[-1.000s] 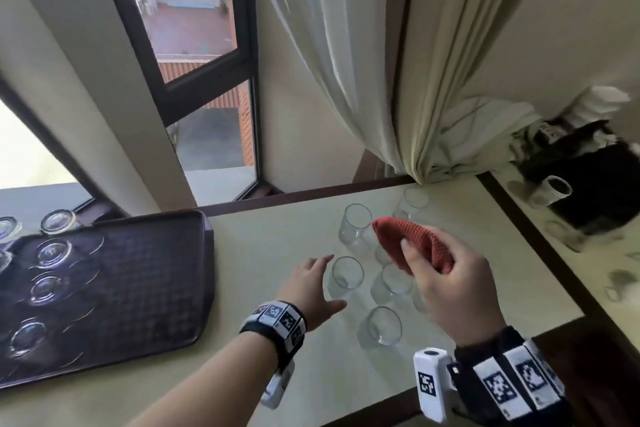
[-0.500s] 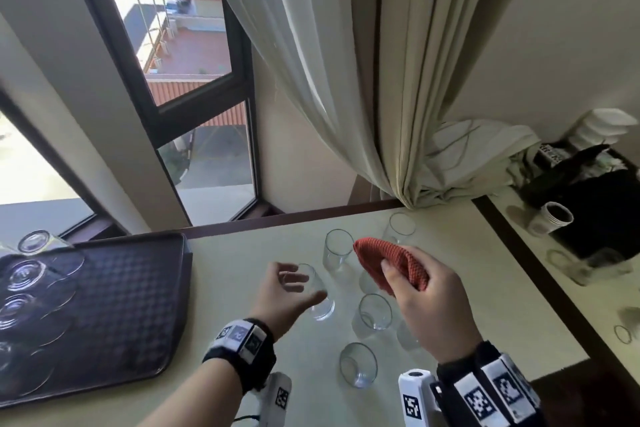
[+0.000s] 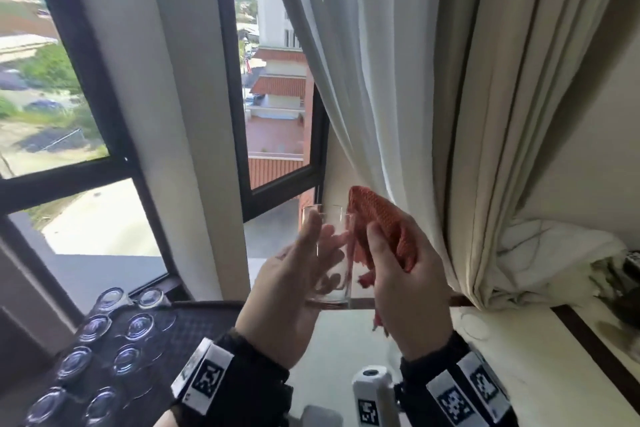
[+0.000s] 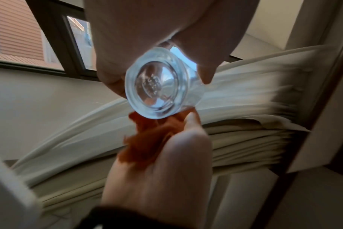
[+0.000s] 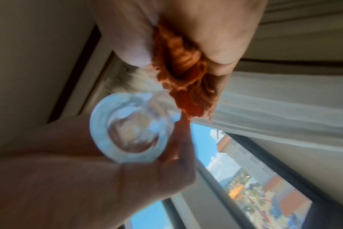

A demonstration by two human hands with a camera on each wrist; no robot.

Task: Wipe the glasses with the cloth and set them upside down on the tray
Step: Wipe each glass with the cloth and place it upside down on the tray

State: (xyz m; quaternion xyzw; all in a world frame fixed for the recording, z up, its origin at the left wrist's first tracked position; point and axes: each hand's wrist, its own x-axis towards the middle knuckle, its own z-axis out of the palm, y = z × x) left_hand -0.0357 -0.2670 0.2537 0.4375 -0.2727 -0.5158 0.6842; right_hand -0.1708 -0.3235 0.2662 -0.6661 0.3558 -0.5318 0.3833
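My left hand (image 3: 294, 291) holds a clear glass (image 3: 329, 253) upright in front of the window, fingers curled round its far side. Its thick base (image 4: 157, 91) fills the left wrist view and shows again as a blurred base (image 5: 131, 133) in the right wrist view. My right hand (image 3: 398, 274) grips a bunched red cloth (image 3: 384, 229) against the glass's right side. The cloth (image 4: 147, 139) hangs below the glass in the left wrist view; in the right wrist view the cloth (image 5: 184, 69) is squeezed in the palm. The dark tray (image 3: 194, 329) lies lower left with several upturned glasses (image 3: 128, 357).
A cream table (image 3: 519, 374) lies below my hands, with one glass rim (image 3: 474, 326) showing on it. White curtains (image 3: 433, 97) hang right behind the hands. The window frame (image 3: 235, 80) stands behind the glass. Dark clutter (image 3: 620, 284) sits at the far right.
My left hand closed on a glass from the table and lifted it. The right hand brought the cloth against it. The view tilted up, so the other table glasses dropped from sight.
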